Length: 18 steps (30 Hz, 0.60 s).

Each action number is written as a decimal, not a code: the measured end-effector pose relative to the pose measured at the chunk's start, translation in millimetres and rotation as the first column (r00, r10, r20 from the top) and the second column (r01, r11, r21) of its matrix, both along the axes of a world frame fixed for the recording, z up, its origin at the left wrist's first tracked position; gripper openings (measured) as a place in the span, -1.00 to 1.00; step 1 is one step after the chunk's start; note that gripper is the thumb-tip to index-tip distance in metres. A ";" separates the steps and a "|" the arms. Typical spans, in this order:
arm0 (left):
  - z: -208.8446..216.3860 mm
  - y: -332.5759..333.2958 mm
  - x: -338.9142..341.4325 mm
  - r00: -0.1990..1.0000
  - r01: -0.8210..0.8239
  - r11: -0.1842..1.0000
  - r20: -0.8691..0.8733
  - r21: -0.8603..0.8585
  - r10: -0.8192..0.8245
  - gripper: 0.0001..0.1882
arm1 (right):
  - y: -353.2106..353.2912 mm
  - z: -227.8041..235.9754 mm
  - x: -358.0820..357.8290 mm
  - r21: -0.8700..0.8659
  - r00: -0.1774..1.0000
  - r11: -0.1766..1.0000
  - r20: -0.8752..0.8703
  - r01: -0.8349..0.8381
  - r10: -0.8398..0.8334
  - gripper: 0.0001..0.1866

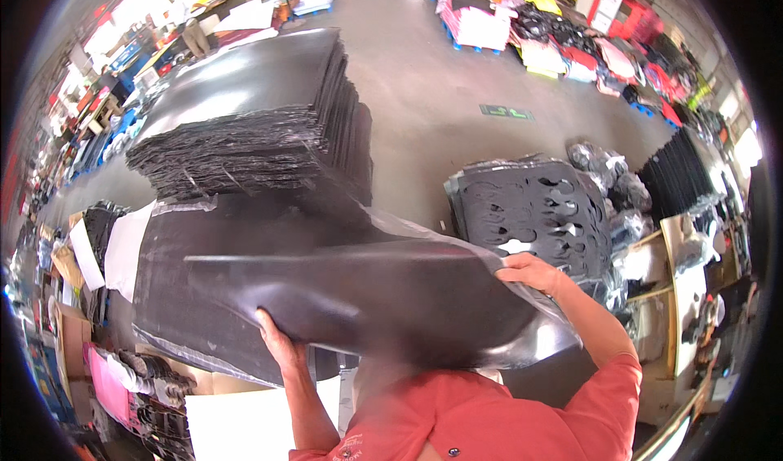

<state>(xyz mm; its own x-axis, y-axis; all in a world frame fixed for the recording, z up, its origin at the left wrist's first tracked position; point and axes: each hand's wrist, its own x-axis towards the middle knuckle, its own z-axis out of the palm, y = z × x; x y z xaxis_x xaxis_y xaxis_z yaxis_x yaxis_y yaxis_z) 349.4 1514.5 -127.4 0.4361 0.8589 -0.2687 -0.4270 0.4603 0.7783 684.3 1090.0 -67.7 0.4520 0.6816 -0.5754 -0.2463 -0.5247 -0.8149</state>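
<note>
We see the glossy black sheet [391, 298] raised and bowed between two bare hands, above a broad layer of dark sheets [188, 241]; its long far edge runs almost level across the view, and its right end curls down toward the red shirt [497, 412]. We find the left hand [284, 348] at the near edge, left of the middle; its thumb lies flat on the upper face, the sheet passing between that thumb and the fingers, which are hidden underneath, so we cannot tell how they are spread. We find the right hand [534, 273] at the far right corner; its fingers [515, 260] pinch the rim there, the sheet reaching away from them to the left and toward the body; a pale translucent strip [466, 241] runs along the border close by, though we cannot tell which sheet it belongs to.

Beyond the sheet, on the left, we see a tall stack of black sheets [245, 78]; to the right, past the right hand, we see a pile of cut-out sheets [522, 200] with shaped holes, and clear plastic bags [632, 190] just beside it; a white panel [236, 420] lies below the left forearm.
</note>
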 end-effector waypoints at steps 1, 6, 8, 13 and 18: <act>15.0 -8.0 16.2 0.999 -0.038 0.999 -0.038 -0.011 0.037 -0.35 | -24.0 -10.6 -2.5 0.016 0.994 0.996 -0.066 0.091 -0.089 -0.71; 65.9 -63.6 98.9 0.967 0.255 0.958 -0.052 0.130 -0.250 -0.55 | -132.6 -58.0 -71.9 -0.084 0.822 0.825 -0.073 0.559 -0.565 -0.86; 78.0 -81.7 116.4 0.890 0.456 0.866 -0.094 0.208 -0.446 -0.58 | -168.6 -61.0 -133.8 0.082 0.780 0.775 -0.083 0.626 -0.621 -0.78; 97.5 -134.5 147.2 0.601 0.792 0.588 -0.042 0.163 -0.798 -0.87 | -220.8 -63.7 -290.1 0.001 0.631 0.632 0.053 0.775 -0.774 -0.56; 108.3 -189.6 169.5 0.271 0.947 0.246 -0.103 0.209 -0.957 -0.86 | -240.4 -94.1 -405.4 -0.103 0.195 0.210 -0.142 0.972 -0.971 -0.53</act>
<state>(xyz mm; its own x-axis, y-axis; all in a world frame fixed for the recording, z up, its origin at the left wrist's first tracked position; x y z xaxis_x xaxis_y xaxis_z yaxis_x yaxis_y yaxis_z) 518.9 1324.8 -19.1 0.9782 -0.1648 -0.1267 0.1839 0.4017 0.8971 278.9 849.6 -161.8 0.6757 -0.2277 -0.7011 -0.6641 0.2250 -0.7130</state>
